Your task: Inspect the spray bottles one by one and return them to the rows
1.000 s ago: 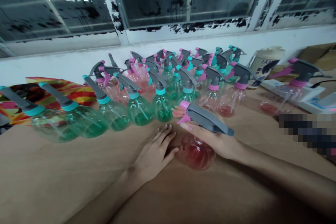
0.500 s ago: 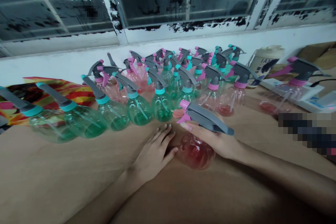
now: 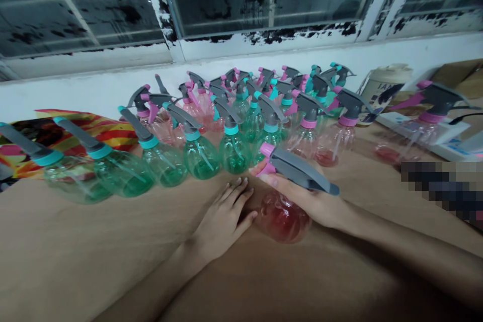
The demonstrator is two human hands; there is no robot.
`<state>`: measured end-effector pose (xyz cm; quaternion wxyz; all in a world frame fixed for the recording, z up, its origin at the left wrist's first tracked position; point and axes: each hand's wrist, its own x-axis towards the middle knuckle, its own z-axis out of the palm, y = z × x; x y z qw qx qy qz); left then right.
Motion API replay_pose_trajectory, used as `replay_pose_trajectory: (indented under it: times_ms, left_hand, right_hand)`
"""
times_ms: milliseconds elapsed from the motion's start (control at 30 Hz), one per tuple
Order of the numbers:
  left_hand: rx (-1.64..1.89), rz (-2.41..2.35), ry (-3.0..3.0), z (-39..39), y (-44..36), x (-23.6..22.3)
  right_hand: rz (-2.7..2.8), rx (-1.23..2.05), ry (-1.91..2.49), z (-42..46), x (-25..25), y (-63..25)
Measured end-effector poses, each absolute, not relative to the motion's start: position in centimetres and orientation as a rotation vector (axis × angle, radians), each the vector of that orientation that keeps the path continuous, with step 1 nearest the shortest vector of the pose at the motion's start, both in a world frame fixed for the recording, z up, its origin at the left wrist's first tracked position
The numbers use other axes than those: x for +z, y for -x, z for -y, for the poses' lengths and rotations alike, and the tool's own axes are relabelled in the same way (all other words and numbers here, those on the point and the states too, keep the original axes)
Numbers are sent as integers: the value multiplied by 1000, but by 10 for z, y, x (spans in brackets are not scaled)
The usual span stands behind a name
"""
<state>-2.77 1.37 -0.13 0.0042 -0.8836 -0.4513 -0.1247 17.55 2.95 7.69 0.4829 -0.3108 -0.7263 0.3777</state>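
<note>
A clear pink spray bottle (image 3: 286, 216) with reddish liquid stands in front of me, its grey and pink trigger head (image 3: 298, 166) angled to the left. My right hand (image 3: 313, 201) is closed around the bottle's neck below the head, with fingertips near the pink trigger. The collar is hidden by the fingers. Flat on the brown tabletop (image 3: 113, 251), just left of the bottle, lies my left hand (image 3: 222, 221), fingers stretched out and holding nothing. Beyond it runs a row of green spray bottles, the nearest a round green bottle (image 3: 234, 153) with a teal collar.
More pink and green spray bottles (image 3: 199, 105) crowd toward the wall. One pink spray bottle (image 3: 411, 136) stands at the right by a white box (image 3: 453, 133). A printed container (image 3: 385, 90) is behind, and a colourful cloth (image 3: 75, 128) lies at left.
Almost nothing differs. The view has shifted very slightly; both hands and the held spray bottle keep their places.
</note>
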Motion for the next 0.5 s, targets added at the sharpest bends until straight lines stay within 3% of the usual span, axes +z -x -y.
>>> replay_pose_trajectory:
  times_ms: [500]
  left_hand:
    - [-406,1413,2745,-14,28,-3]
  right_hand:
    - [1764,878,800,-26,74,-178]
